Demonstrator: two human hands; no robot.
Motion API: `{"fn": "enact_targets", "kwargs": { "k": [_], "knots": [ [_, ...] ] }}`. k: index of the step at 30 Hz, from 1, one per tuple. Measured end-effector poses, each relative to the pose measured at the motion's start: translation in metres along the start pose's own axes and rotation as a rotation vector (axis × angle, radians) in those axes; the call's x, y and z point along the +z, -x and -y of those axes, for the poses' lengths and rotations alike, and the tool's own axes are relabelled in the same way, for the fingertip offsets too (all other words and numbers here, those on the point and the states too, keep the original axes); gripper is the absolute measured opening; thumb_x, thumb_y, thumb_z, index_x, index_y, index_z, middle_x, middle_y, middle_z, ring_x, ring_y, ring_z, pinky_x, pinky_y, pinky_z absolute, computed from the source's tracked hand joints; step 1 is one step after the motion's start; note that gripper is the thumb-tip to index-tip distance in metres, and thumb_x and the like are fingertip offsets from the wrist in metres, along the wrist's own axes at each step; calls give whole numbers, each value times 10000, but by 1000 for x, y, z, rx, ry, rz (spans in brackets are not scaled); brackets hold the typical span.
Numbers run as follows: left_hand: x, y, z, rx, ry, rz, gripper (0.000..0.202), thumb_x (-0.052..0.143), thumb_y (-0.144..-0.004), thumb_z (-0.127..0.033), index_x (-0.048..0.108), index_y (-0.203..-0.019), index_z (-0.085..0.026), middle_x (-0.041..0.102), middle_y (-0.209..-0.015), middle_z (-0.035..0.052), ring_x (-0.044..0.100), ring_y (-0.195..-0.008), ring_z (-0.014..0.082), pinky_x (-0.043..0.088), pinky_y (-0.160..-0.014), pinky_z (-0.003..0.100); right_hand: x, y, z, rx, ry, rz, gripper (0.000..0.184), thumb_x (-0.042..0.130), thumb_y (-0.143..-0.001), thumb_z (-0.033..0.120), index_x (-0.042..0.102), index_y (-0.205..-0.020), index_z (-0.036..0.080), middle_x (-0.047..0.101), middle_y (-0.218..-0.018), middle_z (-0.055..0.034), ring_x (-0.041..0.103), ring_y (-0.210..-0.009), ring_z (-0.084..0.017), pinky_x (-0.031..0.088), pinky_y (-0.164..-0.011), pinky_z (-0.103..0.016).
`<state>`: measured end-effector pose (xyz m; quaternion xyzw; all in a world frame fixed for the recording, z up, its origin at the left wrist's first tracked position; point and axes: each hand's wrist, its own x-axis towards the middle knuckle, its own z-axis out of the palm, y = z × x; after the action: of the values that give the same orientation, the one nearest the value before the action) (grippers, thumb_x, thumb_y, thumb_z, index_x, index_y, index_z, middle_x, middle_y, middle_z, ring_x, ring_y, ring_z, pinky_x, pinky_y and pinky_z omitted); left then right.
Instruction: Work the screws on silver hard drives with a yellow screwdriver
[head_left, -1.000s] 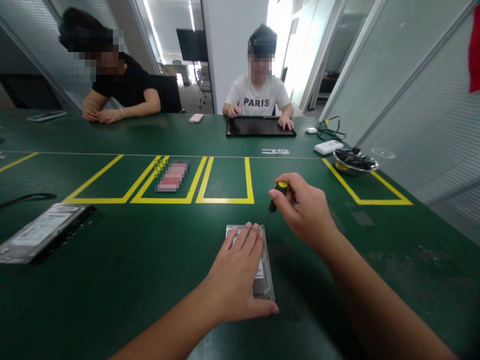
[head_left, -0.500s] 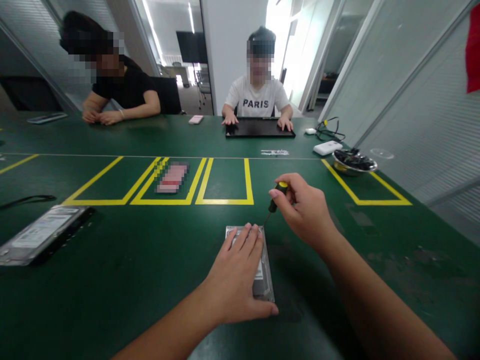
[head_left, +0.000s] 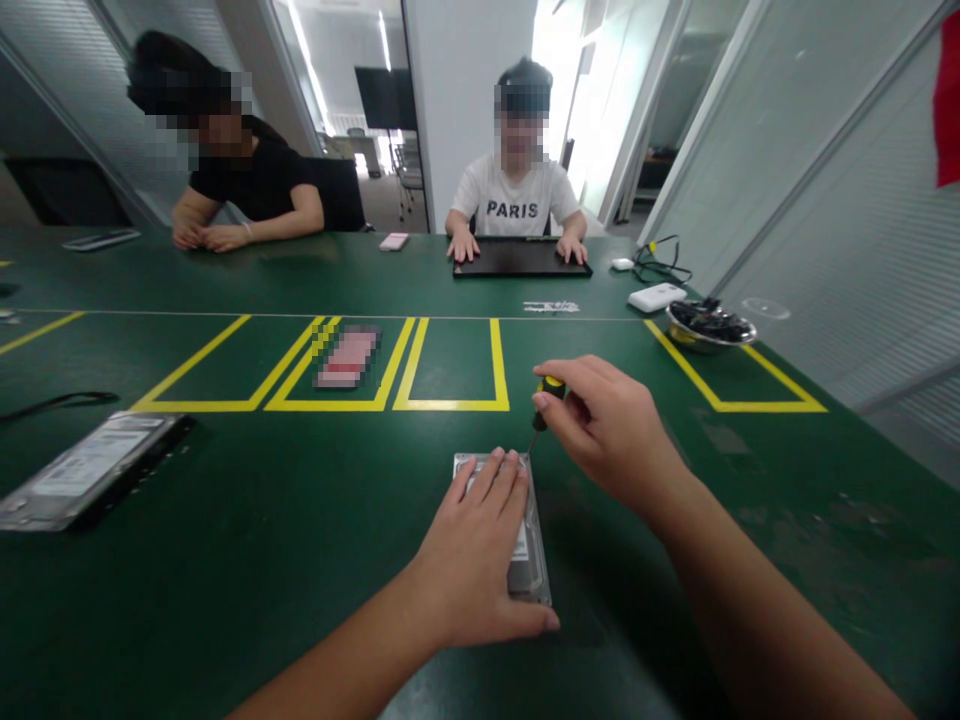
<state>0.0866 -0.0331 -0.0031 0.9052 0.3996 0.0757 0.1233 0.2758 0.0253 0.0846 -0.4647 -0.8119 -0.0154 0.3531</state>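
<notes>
My left hand (head_left: 476, 550) lies flat over a silver hard drive (head_left: 532, 570), fingers stretched toward its far edge and thumb across its near right corner. Much of the drive's top and label is hidden under that hand. In my right hand (head_left: 607, 420) is a small screwdriver (head_left: 550, 387) with a black and yellow handle, pinched between thumb and fingers. Its thin shaft slants down to the drive's far right corner, where the tip seems to touch; any screw there is too small to make out.
A larger hard drive (head_left: 97, 470) rests at the left. Yellow tape outlines (head_left: 450, 405) mark the green table (head_left: 300, 560), with a pink blurred item (head_left: 349, 357) inside one. Far right are a metal bowl (head_left: 709, 340) of dark parts and a white device (head_left: 657, 297). Two people sit opposite.
My right hand has shifted its grip around the screwdriver handle, and the handle stands a little more upright. The left hand and the drive stay in place.
</notes>
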Motion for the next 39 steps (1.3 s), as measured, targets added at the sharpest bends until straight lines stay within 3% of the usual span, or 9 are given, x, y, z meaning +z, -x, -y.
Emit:
{"fn": "enact_targets", "kwargs": {
  "k": [7,12,16,24,39],
  "knots": [
    [1,0,0,2,-2,-11,1241,492,-659,-884,154,-1573,-116,85,-1660,135,57,-1533,334,-4,-1248,479,-3,0,2,-1,-45,-44,213,583,-927,288,731,-1015,164,624,-860,-61,583,-743,-161,465,-676,-300],
    [2,0,0,5,-6,-18,1241,497,-658,-883,163,-1570,-112,95,-1658,141,65,-1532,334,-7,-1248,476,-6,-1,2,-27,-46,-55,211,597,-896,212,708,-1065,149,680,-880,-53,580,-703,-147,448,-624,-282],
    [3,0,1,10,-4,-20,1243,487,-662,-887,152,-1573,-110,84,-1659,139,62,-1532,332,-18,-1247,471,-10,-1,4,-19,-30,-75,137,609,-855,156,688,-965,140,665,-777,-19,558,-635,-129,419,-585,-267],
    [3,0,1,11,0,-18,1238,483,-660,-890,168,-1570,-111,97,-1657,146,65,-1531,340,-17,-1244,476,-8,-3,2,-61,-13,-101,93,621,-892,213,684,-873,148,639,-804,-43,589,-771,-165,445,-682,-289],
    [2,0,1,10,-5,-21,1249,496,-658,-885,155,-1570,-102,91,-1657,149,55,-1532,340,-6,-1245,488,-8,0,3,-57,33,-128,68,638,-867,183,690,-866,139,606,-765,-37,573,-734,-162,434,-661,-291]
  ]
}}
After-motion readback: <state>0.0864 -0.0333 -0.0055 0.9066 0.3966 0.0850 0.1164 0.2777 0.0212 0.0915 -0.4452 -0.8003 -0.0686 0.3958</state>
